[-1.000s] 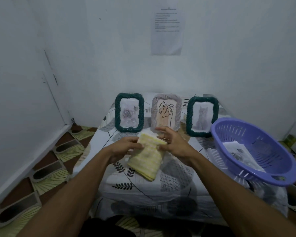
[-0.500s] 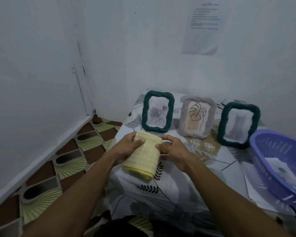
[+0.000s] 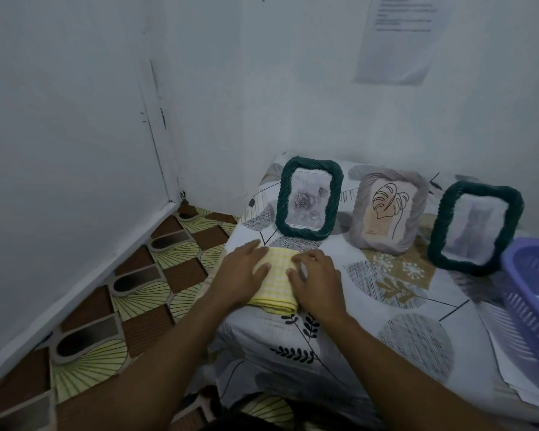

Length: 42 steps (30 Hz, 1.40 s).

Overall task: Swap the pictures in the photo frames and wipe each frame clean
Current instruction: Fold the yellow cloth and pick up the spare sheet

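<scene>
Pressing down on the folded yellow cloth (image 3: pixel 277 283), you have both hands side by side on it, close together but not touching each other. Your left hand (image 3: pixel 242 276) lies flat over the cloth's left half, fingers stretched out and thumb across the checked fabric. Your right hand (image 3: pixel 317 283) rests on the right edge with its fingers slightly bent, tips on the cloth; neither hand grips anything. The cloth lies near the front left corner of the table (image 3: pixel 395 309), which is covered with a leaf-patterned sheet.

Behind the cloth, three frames stand upright in a row along the wall. The left green frame (image 3: pixel 282 200), just beyond your fingertips, holds a rose picture (image 3: pixel 308 200). The grey frame (image 3: pixel 360 213) in the middle holds a leaf line drawing (image 3: pixel 386 206). The right green frame (image 3: pixel 437 241) holds a blurred picture (image 3: pixel 475 228) you cannot make out. A purple basket (image 3: pixel 529 293) sits at the table's right edge, just beside that frame.
</scene>
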{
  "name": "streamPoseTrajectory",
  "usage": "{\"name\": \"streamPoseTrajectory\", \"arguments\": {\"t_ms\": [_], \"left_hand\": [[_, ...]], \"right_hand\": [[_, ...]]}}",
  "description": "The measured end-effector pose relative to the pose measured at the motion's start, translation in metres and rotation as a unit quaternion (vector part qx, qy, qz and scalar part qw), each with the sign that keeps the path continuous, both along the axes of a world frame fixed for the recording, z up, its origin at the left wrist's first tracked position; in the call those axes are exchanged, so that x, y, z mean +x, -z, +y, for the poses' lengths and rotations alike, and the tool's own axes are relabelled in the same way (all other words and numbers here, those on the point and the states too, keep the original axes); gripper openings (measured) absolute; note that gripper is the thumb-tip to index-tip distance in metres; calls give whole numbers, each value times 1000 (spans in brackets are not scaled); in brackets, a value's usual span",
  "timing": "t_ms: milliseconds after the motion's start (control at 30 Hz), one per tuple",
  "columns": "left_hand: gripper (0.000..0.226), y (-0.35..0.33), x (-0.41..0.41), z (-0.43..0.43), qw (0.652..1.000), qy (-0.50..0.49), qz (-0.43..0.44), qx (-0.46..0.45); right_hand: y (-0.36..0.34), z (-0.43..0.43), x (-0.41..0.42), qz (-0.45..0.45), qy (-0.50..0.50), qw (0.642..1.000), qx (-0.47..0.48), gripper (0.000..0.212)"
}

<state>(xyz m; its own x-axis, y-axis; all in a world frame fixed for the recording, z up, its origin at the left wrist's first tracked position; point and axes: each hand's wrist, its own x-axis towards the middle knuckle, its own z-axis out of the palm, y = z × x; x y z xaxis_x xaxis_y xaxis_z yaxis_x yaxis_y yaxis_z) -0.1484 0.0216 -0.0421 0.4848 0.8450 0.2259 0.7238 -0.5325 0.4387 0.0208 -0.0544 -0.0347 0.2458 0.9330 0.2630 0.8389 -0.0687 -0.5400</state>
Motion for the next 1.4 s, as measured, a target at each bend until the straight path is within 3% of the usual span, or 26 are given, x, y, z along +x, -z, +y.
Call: {"name": "streamPoseTrajectory", "arguments": {"t_ms": [133,300,667,933,1100,1300,1400], "left_hand": [[68,4,4,-6,999,33,-6,-39],[83,4,6,-6,996,19,84,24],[89,-5,-9,-23,993,10,115,-9],[86,-26,5,-28,991,23,128,39],[73,-46,72,-55,996,88,19,7],[61,-47,192,-112,984,159,-4,-81],[50,-39,247,-148,983,163,32,-84]], "right_hand": [[11,-15,-4,-136,35,990,16,34],[14,-15,-10,-208,66,976,11,36],[5,-22,-18,-184,29,982,-25,52],[-27,-46,13,-188,-9,982,-8,46],[-82,-89,93,-237,32,971,15,37],[-117,-173,198,-272,138,952,-21,35],[-111,-211,234,-234,164,957,-57,44]]}}
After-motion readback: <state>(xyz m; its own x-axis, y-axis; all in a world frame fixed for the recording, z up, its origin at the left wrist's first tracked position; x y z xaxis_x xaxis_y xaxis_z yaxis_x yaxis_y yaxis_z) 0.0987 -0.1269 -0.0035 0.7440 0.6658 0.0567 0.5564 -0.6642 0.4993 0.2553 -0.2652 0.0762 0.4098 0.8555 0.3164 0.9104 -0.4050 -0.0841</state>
